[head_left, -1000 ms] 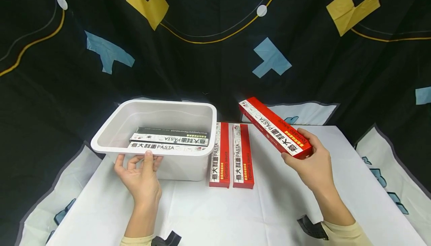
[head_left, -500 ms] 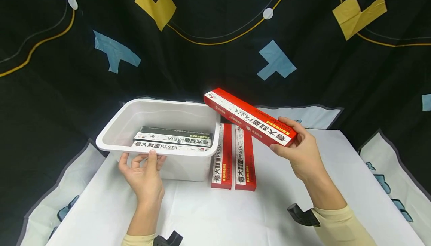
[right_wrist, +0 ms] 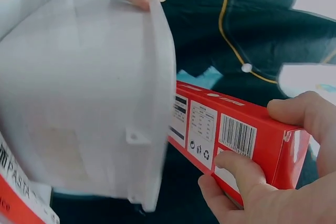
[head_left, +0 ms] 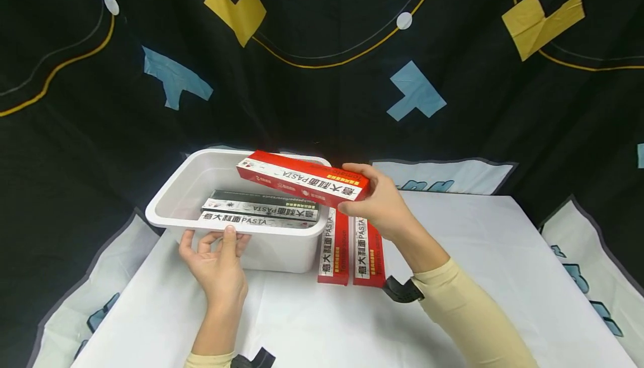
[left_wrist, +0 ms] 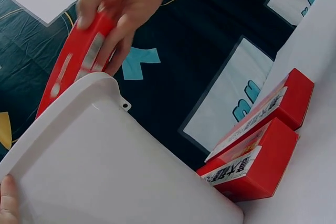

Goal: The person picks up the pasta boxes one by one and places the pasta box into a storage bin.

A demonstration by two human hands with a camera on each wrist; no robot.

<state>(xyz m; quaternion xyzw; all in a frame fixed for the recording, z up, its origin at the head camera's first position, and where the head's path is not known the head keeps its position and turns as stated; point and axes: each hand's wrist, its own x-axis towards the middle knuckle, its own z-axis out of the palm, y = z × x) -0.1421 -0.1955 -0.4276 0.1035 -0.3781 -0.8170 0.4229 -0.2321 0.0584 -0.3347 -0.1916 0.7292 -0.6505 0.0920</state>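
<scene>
Bin part-filled; two red boxes outside, near far edge of tabletop.
I see right hand pinching third box aloft, left hand pinching rim.

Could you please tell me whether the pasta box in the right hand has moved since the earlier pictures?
Yes: in the head view, the tomato sauce pasta box has moved left, from below the middle blue patch to over the white bin's opening.
</scene>
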